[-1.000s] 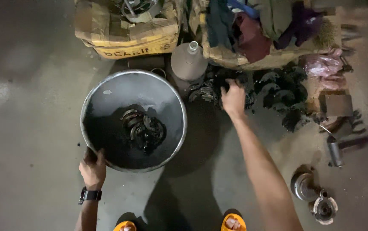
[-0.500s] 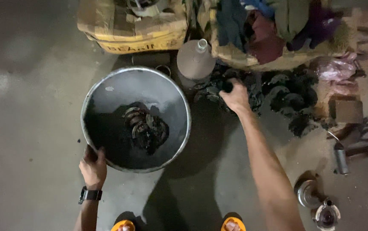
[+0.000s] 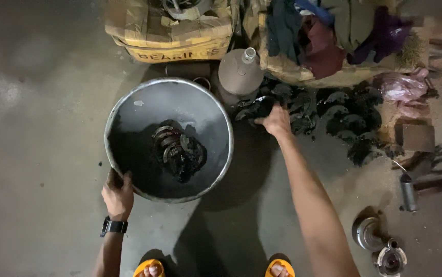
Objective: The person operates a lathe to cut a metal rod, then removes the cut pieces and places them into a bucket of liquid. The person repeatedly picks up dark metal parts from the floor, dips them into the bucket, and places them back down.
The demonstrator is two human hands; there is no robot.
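My right hand [image 3: 275,121]: arm stretched far forward, fingers curled around a black greasy part [image 3: 258,108] at the left end of the heap of dark parts [image 3: 334,115] lying on the floor, just right of the basin. My left hand [image 3: 118,195]: fingers hooked over the near left rim of the round metal basin [image 3: 128,102], thumb outside, a black wristwatch [image 3: 113,226] on the wrist. Basin contents: a small cluster of curved, oily metal pieces [image 3: 177,150] sitting in dark liquid near the middle. Just beyond the basin's far right rim: a brownish bottle [image 3: 240,73] with a pale neck, upright. Far left: a taped cardboard box [image 3: 169,32] holding metal items. Far right: a second box heaped with coloured rags [image 3: 329,31], the parts heap lying at its foot. Right of the heap: a pink plastic bag [image 3: 399,87]. Near right: two metal cup-shaped fittings [image 3: 377,241] on the concrete. Near edge: my orange sandals [image 3: 280,268].
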